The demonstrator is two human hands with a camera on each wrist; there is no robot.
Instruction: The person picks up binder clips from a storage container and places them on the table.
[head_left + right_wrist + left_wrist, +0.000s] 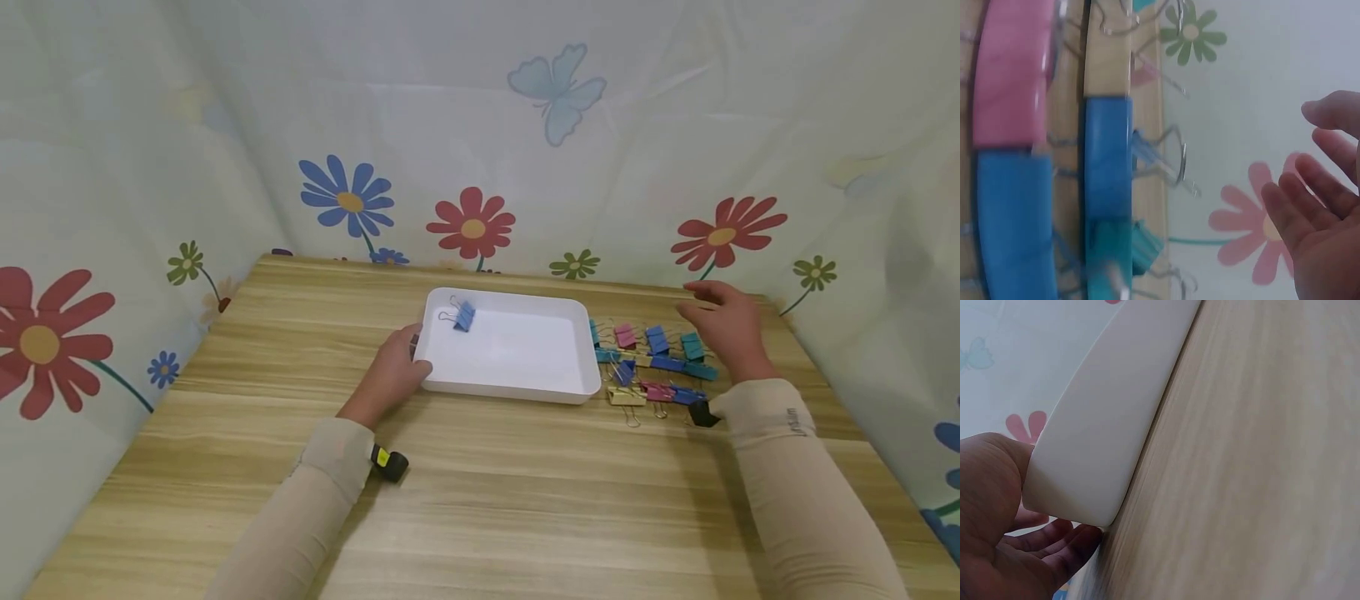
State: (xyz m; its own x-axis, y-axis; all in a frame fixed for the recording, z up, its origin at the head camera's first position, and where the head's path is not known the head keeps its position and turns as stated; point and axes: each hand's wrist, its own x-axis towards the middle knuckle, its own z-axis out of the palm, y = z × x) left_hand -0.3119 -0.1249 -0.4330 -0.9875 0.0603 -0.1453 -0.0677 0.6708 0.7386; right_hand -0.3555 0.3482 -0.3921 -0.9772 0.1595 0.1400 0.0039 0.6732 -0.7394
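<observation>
A white tray lies on the table with one blue binder clip inside, near its far left corner. At the tray's left end, my left hand holds it, the thumb over the rim. Close up in the left wrist view, the fingers reach around the outside of the tray wall. To the right, my right hand hovers beyond several binder clips, holding nothing. In the right wrist view its fingers are loosely extended, apart from the blue clip and the pink clip.
The clips, in teal, pink, blue and yellow, stand in rough rows right of the tray, wire handles sticking out. Behind the wooden table hangs a flowered curtain, which also covers both sides.
</observation>
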